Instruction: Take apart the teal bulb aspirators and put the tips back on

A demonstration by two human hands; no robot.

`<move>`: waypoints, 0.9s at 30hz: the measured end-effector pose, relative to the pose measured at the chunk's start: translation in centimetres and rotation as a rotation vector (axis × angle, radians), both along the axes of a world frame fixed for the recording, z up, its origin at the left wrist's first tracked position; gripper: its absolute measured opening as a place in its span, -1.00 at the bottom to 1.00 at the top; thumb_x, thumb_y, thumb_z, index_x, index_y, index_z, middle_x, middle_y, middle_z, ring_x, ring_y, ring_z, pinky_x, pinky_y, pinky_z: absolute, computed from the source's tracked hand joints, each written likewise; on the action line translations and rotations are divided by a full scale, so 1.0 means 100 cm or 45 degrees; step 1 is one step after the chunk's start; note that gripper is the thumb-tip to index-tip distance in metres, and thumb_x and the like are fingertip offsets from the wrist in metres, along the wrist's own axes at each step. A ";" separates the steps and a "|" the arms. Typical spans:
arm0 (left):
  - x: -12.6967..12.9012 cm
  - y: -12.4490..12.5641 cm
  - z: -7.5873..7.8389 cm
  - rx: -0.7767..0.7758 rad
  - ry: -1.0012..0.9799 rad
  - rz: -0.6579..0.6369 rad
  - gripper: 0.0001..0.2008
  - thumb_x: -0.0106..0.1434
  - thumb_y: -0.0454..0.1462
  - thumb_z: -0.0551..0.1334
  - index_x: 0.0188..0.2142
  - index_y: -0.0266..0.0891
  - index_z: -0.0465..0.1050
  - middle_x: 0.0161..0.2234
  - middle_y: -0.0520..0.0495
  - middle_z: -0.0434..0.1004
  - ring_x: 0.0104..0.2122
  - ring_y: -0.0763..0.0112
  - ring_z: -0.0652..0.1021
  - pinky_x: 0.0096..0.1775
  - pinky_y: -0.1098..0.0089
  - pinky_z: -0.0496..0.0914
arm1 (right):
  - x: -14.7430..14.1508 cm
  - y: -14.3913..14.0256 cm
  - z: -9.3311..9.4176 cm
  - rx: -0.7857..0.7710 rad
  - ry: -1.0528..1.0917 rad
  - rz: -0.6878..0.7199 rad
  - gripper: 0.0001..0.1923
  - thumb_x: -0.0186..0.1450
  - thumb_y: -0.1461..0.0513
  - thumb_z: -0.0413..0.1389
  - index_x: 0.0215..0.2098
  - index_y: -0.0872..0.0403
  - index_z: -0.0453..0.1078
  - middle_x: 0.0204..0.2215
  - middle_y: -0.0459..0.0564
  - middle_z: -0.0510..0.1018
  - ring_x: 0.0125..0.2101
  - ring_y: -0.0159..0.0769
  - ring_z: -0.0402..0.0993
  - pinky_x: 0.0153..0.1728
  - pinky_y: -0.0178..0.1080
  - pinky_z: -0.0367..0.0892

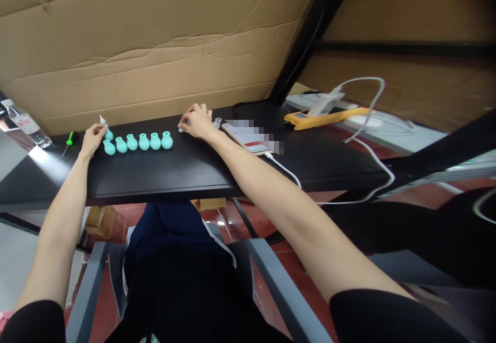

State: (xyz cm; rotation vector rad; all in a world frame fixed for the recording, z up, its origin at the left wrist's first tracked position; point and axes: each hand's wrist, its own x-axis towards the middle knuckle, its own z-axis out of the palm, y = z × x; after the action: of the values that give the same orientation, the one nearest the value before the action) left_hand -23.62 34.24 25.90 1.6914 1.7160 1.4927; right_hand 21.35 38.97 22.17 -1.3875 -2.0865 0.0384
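My left hand [92, 139] is at the left of the table, its fingers closed at the neck of a turquoise squeeze bulb [109, 135]. A white pointed nozzle [103, 120] rises above those fingertips. Just in front and to the right, several open-necked turquoise bulbs [143, 142] stand in a row. Farther right, near the cardboard, my right hand [197, 121] is curled low over the table with its fingers drawn together. A small translucent piece [181, 128] shows at its fingertips; whether it is gripped is hard to make out. Another clear piece [217, 122] lies beyond the wrist.
A phone [250, 139] with a white cable lies under my right forearm. A yellow device [329, 118] is farther right. On the left are a green-handled screwdriver [70, 139] and a water bottle [29, 126]. A cardboard wall [155, 48] stands behind the black table [186, 170].
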 end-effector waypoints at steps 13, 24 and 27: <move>-0.007 0.005 -0.003 0.057 0.176 0.066 -0.78 0.36 -0.13 0.48 -0.08 -0.16 0.65 -0.08 -0.13 0.81 -0.02 0.13 0.75 0.27 0.10 0.64 | 0.001 0.003 0.002 0.112 0.089 0.113 -0.80 0.60 0.12 0.34 -0.07 0.03 0.80 0.22 0.32 0.62 0.37 0.52 0.43 0.38 0.61 0.34; -0.021 0.019 -0.004 0.362 0.204 0.127 -0.65 0.47 -0.04 0.46 0.12 -0.14 0.58 0.01 -0.21 0.81 0.06 0.08 0.79 0.38 -0.04 0.64 | -0.005 -0.006 0.007 0.106 0.067 0.190 -0.82 0.56 0.17 0.34 -0.10 0.05 0.81 0.18 0.32 0.64 0.34 0.52 0.43 0.34 0.56 0.31; -0.024 0.021 -0.005 0.438 0.257 0.188 -0.61 0.54 0.07 0.42 0.13 -0.13 0.58 0.00 -0.23 0.78 0.07 0.03 0.78 0.40 -0.09 0.64 | -0.006 -0.008 0.007 0.092 0.014 0.200 -0.80 0.56 0.19 0.32 -0.06 0.06 0.82 0.21 0.35 0.66 0.36 0.53 0.43 0.36 0.54 0.30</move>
State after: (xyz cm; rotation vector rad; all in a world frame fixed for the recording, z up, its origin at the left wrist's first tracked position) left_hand -25.99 36.32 25.44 1.9817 1.7990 1.8261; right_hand 20.74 38.18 22.89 -1.1763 -2.1626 0.0349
